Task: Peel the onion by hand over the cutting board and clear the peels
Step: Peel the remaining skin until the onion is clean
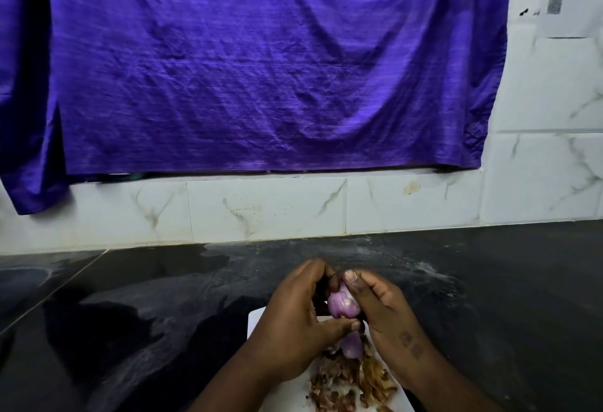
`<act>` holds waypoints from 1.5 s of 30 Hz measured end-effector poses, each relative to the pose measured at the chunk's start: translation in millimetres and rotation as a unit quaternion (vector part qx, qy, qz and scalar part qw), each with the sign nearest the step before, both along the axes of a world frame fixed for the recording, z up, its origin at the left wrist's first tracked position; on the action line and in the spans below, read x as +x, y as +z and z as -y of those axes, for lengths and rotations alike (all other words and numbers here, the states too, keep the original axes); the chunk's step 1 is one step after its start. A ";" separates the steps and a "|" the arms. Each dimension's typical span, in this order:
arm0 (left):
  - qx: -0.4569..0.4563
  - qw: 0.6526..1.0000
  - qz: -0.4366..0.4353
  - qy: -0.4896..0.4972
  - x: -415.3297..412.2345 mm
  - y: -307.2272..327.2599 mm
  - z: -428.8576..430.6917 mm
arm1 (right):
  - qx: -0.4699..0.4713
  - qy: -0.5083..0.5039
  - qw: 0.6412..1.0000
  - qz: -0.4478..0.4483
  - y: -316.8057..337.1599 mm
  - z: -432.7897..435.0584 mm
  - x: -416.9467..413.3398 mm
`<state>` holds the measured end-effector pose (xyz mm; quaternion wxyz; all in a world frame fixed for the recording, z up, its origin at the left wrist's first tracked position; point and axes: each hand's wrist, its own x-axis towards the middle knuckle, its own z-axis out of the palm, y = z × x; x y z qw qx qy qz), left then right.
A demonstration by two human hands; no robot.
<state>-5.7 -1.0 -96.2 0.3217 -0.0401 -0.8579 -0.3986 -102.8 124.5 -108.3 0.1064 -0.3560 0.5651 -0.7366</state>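
Note:
A small purple onion [342,304] is held up between both hands, a little above the white cutting board [256,318]. My left hand [293,320] grips its left side and bottom, thumb tip near the root end. My right hand [381,305] holds its right side, thumb pressed on the top. Another peeled purple onion [352,346] lies on the board under my hands. A heap of dry brown peels [352,385] covers the near part of the board.
The board rests on a dark glossy counter [163,313] that meets a white marble-tiled wall [261,209]. A large purple cloth [261,69] hangs on the wall above. A seam in the counter runs at the far left.

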 end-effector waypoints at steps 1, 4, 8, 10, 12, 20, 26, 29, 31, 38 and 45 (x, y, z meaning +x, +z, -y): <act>-0.005 1.000 0.000 0.001 -0.1 -0.1 -0.1 | 0.002 -0.003 1.000 -0.001 0.1 -0.3 0.5; -0.037 0.999 -0.010 0.016 0.1 -1.9 -1.3 | -0.001 -0.010 1.000 0.012 0.9 -0.5 1.4; -0.072 0.996 -0.045 0.024 -0.6 -3.3 -5.7 | -0.036 -0.028 0.996 0.082 -0.1 -0.2 -2.7; -0.079 0.995 -0.049 0.022 -1.5 -3.2 -5.1 | -0.038 -0.031 0.993 0.108 -1.4 0.0 -2.8; -0.108 0.992 -0.059 0.022 -1.9 -3.2 -4.4 | -0.043 -0.031 0.988 0.143 -2.2 -1.0 -2.9; -0.205 0.978 -0.040 -0.009 -1.1 -5.1 -11.4 | -0.107 0.001 0.938 0.329 -0.5 -6.3 -12.3; -0.177 0.982 0.032 0.052 2.0 -4.4 -3.7 | -0.132 0.015 0.927 0.349 3.2 -12.7 -20.5; -0.182 0.979 0.063 0.071 5.5 -2.8 1.2 | -0.113 0.040 0.930 0.347 3.9 -13.2 -18.0; -0.187 0.976 0.079 0.082 6.2 -3.1 0.5 | -0.118 0.065 0.930 0.341 5.1 -14.9 -17.1; -0.048 0.991 -0.047 0.114 2.8 0.3 -5.1 | -0.132 0.138 0.915 0.355 12.4 -15.8 -7.2; 0.005 0.986 -0.126 0.109 -0.9 0.5 -5.6 | -0.091 0.120 0.943 0.297 5.1 -10.9 -6.7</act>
